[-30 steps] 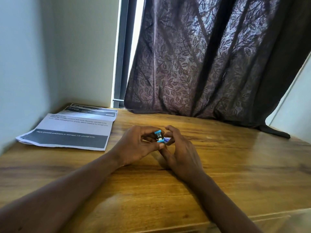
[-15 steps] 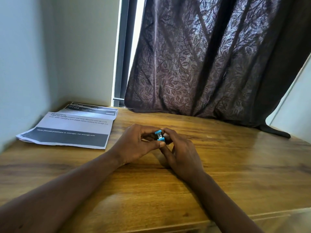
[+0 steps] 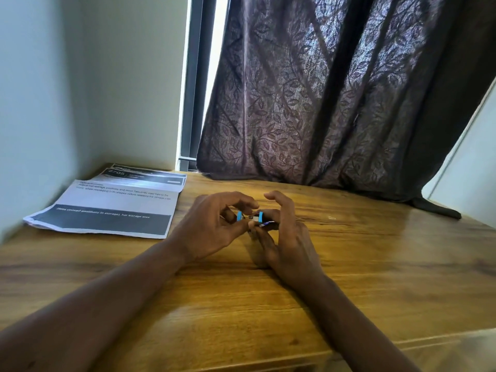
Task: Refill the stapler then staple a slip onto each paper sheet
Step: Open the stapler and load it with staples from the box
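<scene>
A small blue and black stapler sits between both hands just above the wooden table (image 3: 375,277). It looks split into two parts: my left hand (image 3: 212,232) pinches the blue-edged piece (image 3: 239,216), and my right hand (image 3: 290,240) holds the other blue-edged body (image 3: 261,218). Fingers hide most of the stapler. No loose staples can be made out. A stack of printed paper sheets (image 3: 112,202) with dark bands lies at the table's far left.
A dark patterned curtain (image 3: 335,103) hangs behind the table and drapes onto its back edge. A pale wall (image 3: 32,116) bounds the left side. The table's front edge (image 3: 402,342) runs close to my forearms.
The stapler's blue parts, held together a moment ago, now sit a little apart, one in each hand. My right fingers have lifted and spread.
</scene>
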